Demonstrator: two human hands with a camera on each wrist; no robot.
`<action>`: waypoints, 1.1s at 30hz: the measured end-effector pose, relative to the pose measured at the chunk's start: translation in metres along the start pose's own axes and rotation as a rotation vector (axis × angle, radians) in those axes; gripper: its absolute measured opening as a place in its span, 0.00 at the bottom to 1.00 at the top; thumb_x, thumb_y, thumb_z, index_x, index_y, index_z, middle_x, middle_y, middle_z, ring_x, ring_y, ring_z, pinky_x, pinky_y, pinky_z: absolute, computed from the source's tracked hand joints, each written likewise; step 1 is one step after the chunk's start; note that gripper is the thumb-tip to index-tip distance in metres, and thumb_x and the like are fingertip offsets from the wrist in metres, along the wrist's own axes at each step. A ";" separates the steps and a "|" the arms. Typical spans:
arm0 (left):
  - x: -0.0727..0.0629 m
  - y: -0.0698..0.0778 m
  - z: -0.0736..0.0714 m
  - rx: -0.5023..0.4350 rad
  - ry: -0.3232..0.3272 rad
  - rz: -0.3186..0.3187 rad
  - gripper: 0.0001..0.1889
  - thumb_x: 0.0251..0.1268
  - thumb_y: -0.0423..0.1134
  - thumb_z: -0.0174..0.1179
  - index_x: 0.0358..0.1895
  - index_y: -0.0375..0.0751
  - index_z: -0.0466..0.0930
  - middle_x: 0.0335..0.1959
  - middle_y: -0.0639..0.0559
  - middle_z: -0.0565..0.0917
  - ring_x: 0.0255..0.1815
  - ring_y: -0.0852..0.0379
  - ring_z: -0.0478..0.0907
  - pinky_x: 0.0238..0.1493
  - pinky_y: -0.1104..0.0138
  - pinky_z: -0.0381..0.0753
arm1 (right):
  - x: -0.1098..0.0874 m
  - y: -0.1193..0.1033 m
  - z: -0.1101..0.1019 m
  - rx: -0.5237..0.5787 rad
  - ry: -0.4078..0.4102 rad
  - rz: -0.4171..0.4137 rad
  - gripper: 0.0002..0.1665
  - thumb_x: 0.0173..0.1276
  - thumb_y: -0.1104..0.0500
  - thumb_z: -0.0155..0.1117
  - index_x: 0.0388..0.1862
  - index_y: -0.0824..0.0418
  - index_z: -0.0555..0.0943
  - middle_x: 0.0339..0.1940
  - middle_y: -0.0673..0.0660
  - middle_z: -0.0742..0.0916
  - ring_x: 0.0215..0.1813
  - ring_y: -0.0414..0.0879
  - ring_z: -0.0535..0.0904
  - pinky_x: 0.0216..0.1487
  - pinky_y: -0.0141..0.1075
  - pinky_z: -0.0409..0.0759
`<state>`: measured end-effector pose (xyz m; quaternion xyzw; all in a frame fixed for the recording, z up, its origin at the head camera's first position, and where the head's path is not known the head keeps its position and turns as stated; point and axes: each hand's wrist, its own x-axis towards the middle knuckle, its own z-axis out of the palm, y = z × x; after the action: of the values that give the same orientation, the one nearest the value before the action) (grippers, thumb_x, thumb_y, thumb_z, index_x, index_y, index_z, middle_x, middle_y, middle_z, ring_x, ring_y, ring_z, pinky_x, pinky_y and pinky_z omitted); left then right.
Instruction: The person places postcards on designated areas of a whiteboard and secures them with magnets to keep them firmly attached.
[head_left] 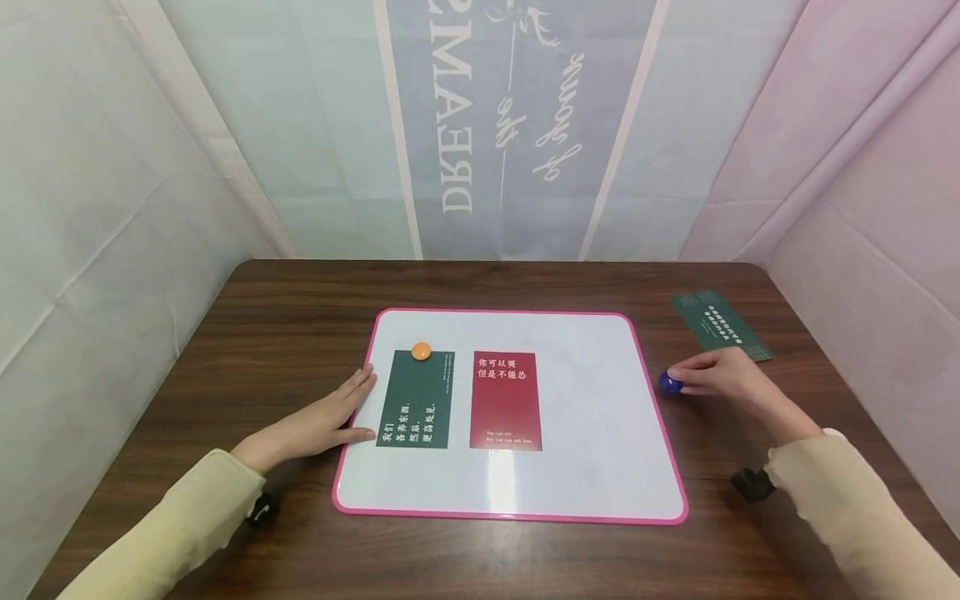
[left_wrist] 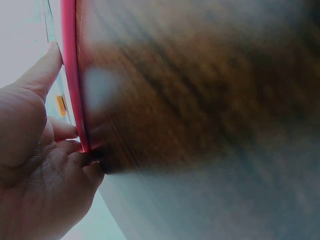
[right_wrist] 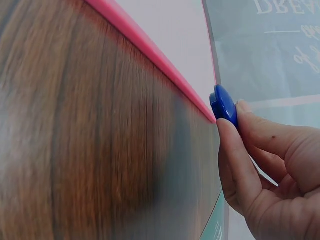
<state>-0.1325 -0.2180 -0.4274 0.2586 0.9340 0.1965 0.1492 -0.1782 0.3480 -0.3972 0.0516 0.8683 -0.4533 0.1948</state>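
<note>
A whiteboard (head_left: pixel 592 417) with a pink frame lies flat on the table. My left hand (head_left: pixel 318 427) rests on its left edge with fingers extended, close to a green card (head_left: pixel 420 404) with white writing. An orange round magnet (head_left: pixel 422 351) sits on that card's top edge. Beside it on the board is a red card (head_left: pixel 506 408). Just off the board's right edge, my right hand (head_left: pixel 720 375) pinches a blue round magnet (head_left: pixel 671 382) between thumb and fingers. In the right wrist view the blue magnet (right_wrist: pixel 225 105) shows its raised back.
Another green card (head_left: pixel 722 325) lies on the dark wooden table (head_left: pixel 300 300) at the back right, partly behind my right hand. Hanging cloth (head_left: pixel 330 167) with printed lettering stands behind the table, and pale cloth encloses both sides.
</note>
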 end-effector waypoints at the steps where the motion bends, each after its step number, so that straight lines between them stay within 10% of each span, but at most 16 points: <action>1: 0.000 0.000 0.000 0.001 0.001 0.000 0.47 0.57 0.54 0.59 0.69 0.29 0.45 0.71 0.35 0.45 0.71 0.39 0.45 0.63 0.48 0.58 | 0.001 -0.001 0.001 0.002 0.004 0.001 0.35 0.58 0.51 0.66 0.52 0.79 0.72 0.39 0.61 0.85 0.36 0.41 0.82 0.41 0.37 0.80; 33: 0.002 -0.001 -0.005 -0.013 -0.018 -0.005 0.48 0.57 0.57 0.58 0.70 0.30 0.45 0.72 0.35 0.45 0.71 0.39 0.45 0.63 0.48 0.58 | 0.024 -0.041 0.028 -0.007 0.012 -0.037 0.33 0.56 0.52 0.68 0.50 0.77 0.75 0.43 0.67 0.83 0.38 0.48 0.84 0.41 0.37 0.80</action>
<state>-0.1365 -0.2197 -0.4237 0.2568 0.9319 0.1999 0.1600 -0.2036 0.2996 -0.3891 0.0377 0.8717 -0.4536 0.1815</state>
